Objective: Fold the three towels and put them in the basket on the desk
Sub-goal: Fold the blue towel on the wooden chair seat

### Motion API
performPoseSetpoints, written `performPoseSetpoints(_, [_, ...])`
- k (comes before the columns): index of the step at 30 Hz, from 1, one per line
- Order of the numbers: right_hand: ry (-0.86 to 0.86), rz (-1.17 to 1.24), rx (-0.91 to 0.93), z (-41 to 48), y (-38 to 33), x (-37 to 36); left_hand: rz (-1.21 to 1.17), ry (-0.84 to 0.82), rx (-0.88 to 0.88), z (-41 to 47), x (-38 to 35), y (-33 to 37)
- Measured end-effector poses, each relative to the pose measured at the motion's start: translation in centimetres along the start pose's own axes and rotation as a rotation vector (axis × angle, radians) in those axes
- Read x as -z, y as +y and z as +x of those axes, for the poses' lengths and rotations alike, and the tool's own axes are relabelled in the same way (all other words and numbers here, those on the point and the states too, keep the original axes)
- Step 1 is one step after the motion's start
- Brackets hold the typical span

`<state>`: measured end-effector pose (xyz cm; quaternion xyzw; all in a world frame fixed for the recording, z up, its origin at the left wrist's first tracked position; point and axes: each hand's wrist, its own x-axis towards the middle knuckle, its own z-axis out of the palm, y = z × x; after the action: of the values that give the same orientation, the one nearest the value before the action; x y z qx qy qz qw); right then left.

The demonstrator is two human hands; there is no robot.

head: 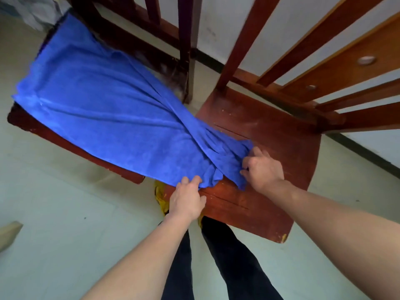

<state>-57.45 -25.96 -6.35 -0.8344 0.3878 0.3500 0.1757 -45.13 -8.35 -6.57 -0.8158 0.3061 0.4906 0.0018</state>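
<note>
Two wood chairs (259,135), blue towel (104,109) spread w/ creases, left hand (187,198) & right hand (263,169) pinching bunched end

Two red-brown wooden chairs, left chair (23,124) and right chair (270,152), sit side by side on a pale floor (65,224). A blue towel (104,109) lies stretched across both seats, bunched up on the right one.
</note>
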Motion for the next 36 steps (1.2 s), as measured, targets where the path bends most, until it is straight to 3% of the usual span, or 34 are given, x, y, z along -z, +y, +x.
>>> performPoseSetpoints(2, [-0.050,0.126,-0.062,0.8,0.9,-0.2,0.024,0.010,0.007,0.6,0.2,0.5])
performPoseSetpoints(4, [-0.080,0.432,-0.123,1.1,1.8,0.3,0.070,-0.007,0.014,0.8,0.4,0.8])
performPoseSetpoints(8, [0.115,1.295,-0.479,0.9,3.7,5.6,0.190,-0.035,-0.009,0.1,0.5,1.0])
performPoseSetpoints(11, [0.193,1.541,-0.652,1.9,5.9,8.2,0.250,-0.048,-0.026,-0.3,0.3,0.8])
performPoseSetpoints(16, [0.139,1.476,-0.735,2.3,6.4,5.0,0.291,-0.049,-0.069,-0.6,-0.2,1.0])
performPoseSetpoints(22, [-0.141,1.423,-0.683,0.4,1.3,-0.3,0.277,-0.062,-0.096,-0.6,-0.8,0.8])
performPoseSetpoints(27, [0.017,1.733,-0.750,-1.3,2.2,-0.8,0.231,-0.087,-0.128,-1.5,-0.6,0.9])
performPoseSetpoints(32, [-0.201,1.965,-0.698,-4.5,4.6,-2.7,0.210,-0.190,-0.127,-1.2,-0.4,1.8])
performPoseSetpoints(34, [-0.244,1.912,-0.671,-5.1,3.6,-3.7,0.193,-0.156,-0.118,-0.8,-0.2,1.9])
performPoseSetpoints(36, [-0.206,1.759,-0.651,-4.9,1.9,-5.3,0.168,-0.017,-0.107,-0.2,0.2,1.6])
